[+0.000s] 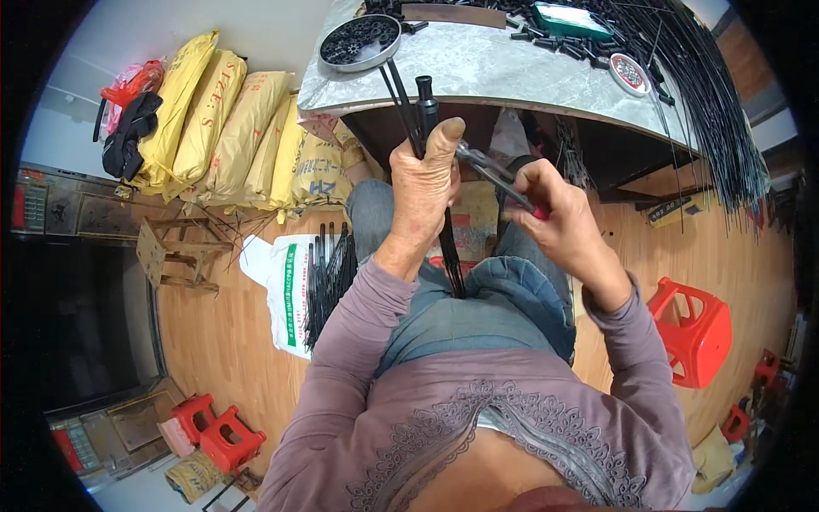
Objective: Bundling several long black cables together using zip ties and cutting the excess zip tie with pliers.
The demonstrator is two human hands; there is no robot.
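My left hand [422, 188] is closed around several slim black rods [450, 252], which run up from my lap toward the table's near edge. Above the raised thumb, a thicker black tube with a collared end [426, 98] sticks up, and thinner rods [397, 98] lean to its left. In my right hand [559, 213] is a grey metal tool with a bit of red at its grip, which looks like pliers [495, 175]. The tool's tip reaches close to my left fingers; whether it touches the rods is hidden behind that hand.
On the grey table [478, 72] stand a round tray of small black parts [361, 43], a green box [573, 21] and a small round dish [630, 74]. Long black rods [717, 111] hang over its right edge. Yellow sacks [217, 119], more rods [331, 269] and red stools [695, 333] surround me.
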